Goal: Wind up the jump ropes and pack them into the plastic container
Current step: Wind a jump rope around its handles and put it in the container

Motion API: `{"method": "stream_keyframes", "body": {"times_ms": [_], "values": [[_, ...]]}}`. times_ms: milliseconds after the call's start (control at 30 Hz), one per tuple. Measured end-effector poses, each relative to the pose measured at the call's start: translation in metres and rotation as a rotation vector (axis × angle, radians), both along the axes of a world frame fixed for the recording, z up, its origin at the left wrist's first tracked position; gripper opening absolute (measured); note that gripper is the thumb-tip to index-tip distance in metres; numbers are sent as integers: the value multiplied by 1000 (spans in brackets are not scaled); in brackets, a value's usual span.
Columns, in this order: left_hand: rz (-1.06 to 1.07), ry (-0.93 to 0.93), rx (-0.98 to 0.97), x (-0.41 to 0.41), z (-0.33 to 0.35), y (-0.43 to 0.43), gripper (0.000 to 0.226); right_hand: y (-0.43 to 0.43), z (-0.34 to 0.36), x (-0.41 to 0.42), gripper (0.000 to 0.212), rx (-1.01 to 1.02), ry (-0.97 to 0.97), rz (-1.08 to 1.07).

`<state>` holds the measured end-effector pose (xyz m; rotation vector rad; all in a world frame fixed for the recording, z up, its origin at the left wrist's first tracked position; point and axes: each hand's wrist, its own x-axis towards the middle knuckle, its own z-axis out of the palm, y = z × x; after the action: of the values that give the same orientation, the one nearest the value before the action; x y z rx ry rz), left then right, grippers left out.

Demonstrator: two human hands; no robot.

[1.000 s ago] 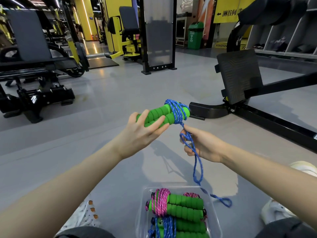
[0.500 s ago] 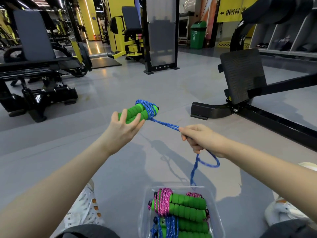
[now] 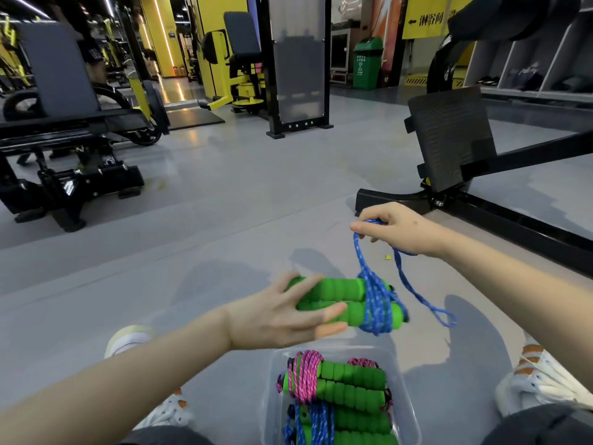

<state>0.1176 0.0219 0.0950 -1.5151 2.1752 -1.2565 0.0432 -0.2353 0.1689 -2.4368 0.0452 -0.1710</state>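
— What's nearest?
— The plastic container (image 3: 399, 399), on the floor (image 3: 224, 203) right in front of the person. 2 wound ropes lie in it: a pink-corded rope (image 3: 337, 380) and, nearer, a blue-corded rope (image 3: 340, 428).
— And the rope being worked on?
— In the air, just above and beyond the container. The left hand (image 3: 279, 319) has its grip closed on the 2 green handles (image 3: 340, 297), held side by side, with fingers spread across them. The blue cord (image 3: 375, 303) is wrapped several turns round their right end.
— The other hand?
— Farther out, near the black machine base (image 3: 401, 200), the right hand (image 3: 398, 229) pinches the cord, its grip closed on it. A loose loop (image 3: 444, 319) hangs below.
— So which step?
— Winding, I judge, and close to done: only a short length is unwrapped. The next move calls for laying the last turns snug and tucking the loop so it holds. Then the bundle goes down into the container with the other 2.
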Motion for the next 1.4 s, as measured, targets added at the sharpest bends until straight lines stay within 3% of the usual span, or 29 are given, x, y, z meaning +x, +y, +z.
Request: {"method": "stream_keyframes", "body": {"times_ms": [200, 300, 400, 567, 700, 800, 900, 1133, 1333, 1400], "values": [[13, 92, -276, -7, 37, -17, 36, -3, -18, -18, 31, 682, -8, -126], [93, 106, -367, 2, 38, -23, 37, 18, -31, -18, 34, 1070, 109, -161], [215, 134, -432, 16, 34, -27, 46, 37, -46, -9, 42, 1261, 260, -125], [393, 174, -440, 37, 24, -20, 56, 56, -36, -6, 58, 1463, 223, -113], [521, 171, -424, 51, 27, -12, 61, 67, -28, -11, 59, 1407, 273, -112], [599, 162, -379, 60, 26, -5, 74, 76, -23, -12, 38, 1191, 285, -142], [607, 104, -267, 66, 21, 7, 70, 79, -16, -11, 28, 995, 282, -183], [711, 134, -169, 74, 19, 28, 85, 70, 2, -12, 30, 714, 150, -286], [716, 206, -213, 78, 22, 28, 85, 39, -2, -15, 39, 504, 204, -318], [714, 213, -209, 78, 24, 26, 85, 29, -8, -18, 46, 461, 260, -218]]}}
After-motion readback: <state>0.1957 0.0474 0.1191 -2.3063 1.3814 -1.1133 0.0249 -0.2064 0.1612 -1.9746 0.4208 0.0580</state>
